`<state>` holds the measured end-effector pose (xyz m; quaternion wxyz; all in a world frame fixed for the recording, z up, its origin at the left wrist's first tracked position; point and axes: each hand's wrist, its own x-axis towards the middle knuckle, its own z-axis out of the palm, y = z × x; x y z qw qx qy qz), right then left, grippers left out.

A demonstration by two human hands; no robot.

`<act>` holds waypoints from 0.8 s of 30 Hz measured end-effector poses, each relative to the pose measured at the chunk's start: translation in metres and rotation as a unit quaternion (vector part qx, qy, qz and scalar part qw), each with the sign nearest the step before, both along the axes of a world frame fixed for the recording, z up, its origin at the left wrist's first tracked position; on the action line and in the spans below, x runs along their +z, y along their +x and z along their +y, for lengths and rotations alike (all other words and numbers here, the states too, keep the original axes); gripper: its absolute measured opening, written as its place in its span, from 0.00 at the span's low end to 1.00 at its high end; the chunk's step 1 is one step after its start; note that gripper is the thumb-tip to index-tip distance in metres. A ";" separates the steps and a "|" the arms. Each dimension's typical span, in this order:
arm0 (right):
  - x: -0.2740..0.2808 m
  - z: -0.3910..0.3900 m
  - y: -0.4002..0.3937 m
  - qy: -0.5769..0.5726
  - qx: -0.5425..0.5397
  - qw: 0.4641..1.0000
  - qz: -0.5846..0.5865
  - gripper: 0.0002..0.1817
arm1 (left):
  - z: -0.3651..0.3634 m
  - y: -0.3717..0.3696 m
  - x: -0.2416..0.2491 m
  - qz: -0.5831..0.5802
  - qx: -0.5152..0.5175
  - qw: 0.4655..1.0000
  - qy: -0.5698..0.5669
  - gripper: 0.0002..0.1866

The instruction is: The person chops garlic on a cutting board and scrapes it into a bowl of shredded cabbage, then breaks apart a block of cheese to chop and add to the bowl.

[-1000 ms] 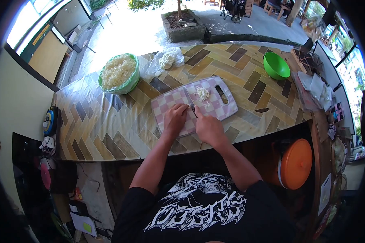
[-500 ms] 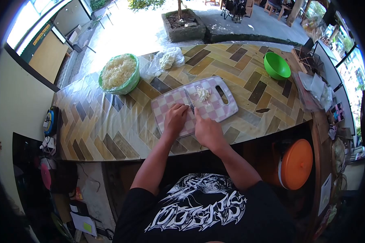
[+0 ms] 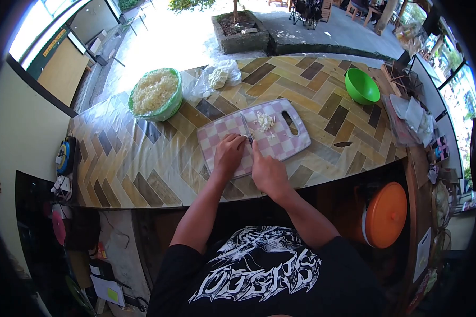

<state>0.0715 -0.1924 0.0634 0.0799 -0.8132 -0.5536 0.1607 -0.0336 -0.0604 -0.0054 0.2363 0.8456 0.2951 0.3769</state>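
Note:
A pink and white checked cutting board (image 3: 277, 145) lies on the patterned table. My right hand (image 3: 268, 171) is closed round the handle of a knife (image 3: 245, 126), its index finger stretched along the top; the blade points away across the board. Just left of the blade, my left hand (image 3: 230, 153) presses on the board with its fingers bent together. Whatever lies beneath those fingertips is too small and hidden to name. Chopped whitish pieces (image 3: 263, 121) form a small pile right of the blade, near the board's handle hole.
A green basket (image 3: 169, 110) of pale shredded food stands at the back left, beside a plastic bag (image 3: 218, 78) with whitish contents. At the back right is a green bowl (image 3: 362, 86). Plastic packets (image 3: 413, 116) lie at the right edge. An orange lid (image 3: 388, 215) shows below the table.
My right hand has shifted slightly left and toward me with the knife. The left hand stays almost in place.

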 end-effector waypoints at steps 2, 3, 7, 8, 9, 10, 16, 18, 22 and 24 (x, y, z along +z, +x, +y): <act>-0.015 0.006 -0.003 -0.004 0.000 1.000 -0.009 0.37 | 0.000 0.000 0.001 0.002 -0.001 1.000 -0.005 0.07; -0.017 0.007 -0.004 -0.006 0.000 1.000 -0.014 0.37 | 0.000 -0.001 0.001 0.003 -0.001 1.000 -0.005 0.07; -0.005 0.011 0.008 0.027 0.010 1.000 0.008 0.38 | 0.000 0.000 0.000 0.002 0.005 1.000 0.000 0.07; 0.002 0.009 0.011 0.027 0.020 0.999 0.004 0.39 | 0.000 0.000 -0.001 -0.003 0.004 1.000 0.002 0.07; 0.007 0.008 0.013 0.027 0.030 0.999 0.001 0.40 | 0.000 0.001 -0.001 -0.008 0.003 1.000 0.004 0.07; 0.008 0.006 0.010 0.023 0.024 0.999 -0.001 0.39 | 0.000 0.000 -0.001 -0.013 0.003 1.000 0.006 0.07; -0.015 0.006 -0.008 0.018 0.008 1.000 -0.020 0.39 | -0.003 -0.001 0.010 -0.005 -0.008 1.000 -0.017 0.06; -0.023 0.015 -0.005 0.034 0.010 0.999 -0.027 0.39 | -0.004 -0.001 0.008 -0.001 0.001 1.000 -0.030 0.07; -0.008 0.014 0.010 0.047 0.031 0.998 -0.015 0.40 | -0.006 -0.001 0.011 -0.003 0.023 0.996 -0.083 0.09; 0.011 0.004 0.008 0.035 0.044 0.998 -0.006 0.41 | -0.007 -0.001 0.011 -0.019 0.037 0.994 -0.097 0.10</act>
